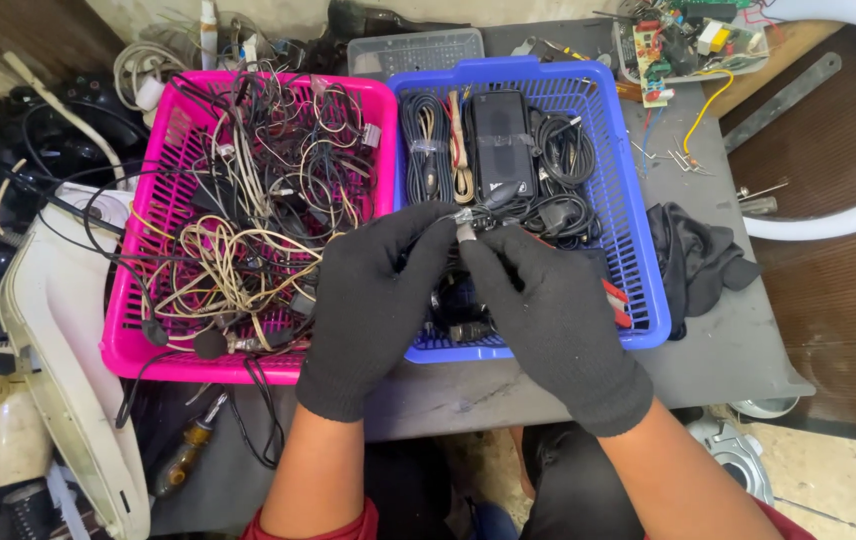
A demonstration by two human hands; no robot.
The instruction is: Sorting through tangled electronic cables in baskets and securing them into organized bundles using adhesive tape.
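Note:
Both my hands wear black knit gloves and meet over the near half of a blue plastic basket (638, 250). My left hand (368, 300) and my right hand (548, 320) pinch a small silver-grey cable plug (466, 226) between their fingertips. Its black cable runs off into the blue basket, which holds coiled black cables (563, 150), a black power adapter (501, 145) and a tan cable bundle. To the left stands a pink plastic basket (138, 340) filled with a tangle of thin black, white and yellowish wires (258, 200).
Both baskets rest on a grey tabletop (728, 340). A dark cloth (693, 255) lies right of the blue basket, circuit boards (683, 40) at the back right. A clear plastic box (415, 50) sits behind. A screwdriver (188, 450) lies at lower left beside white appliance housings (58, 330).

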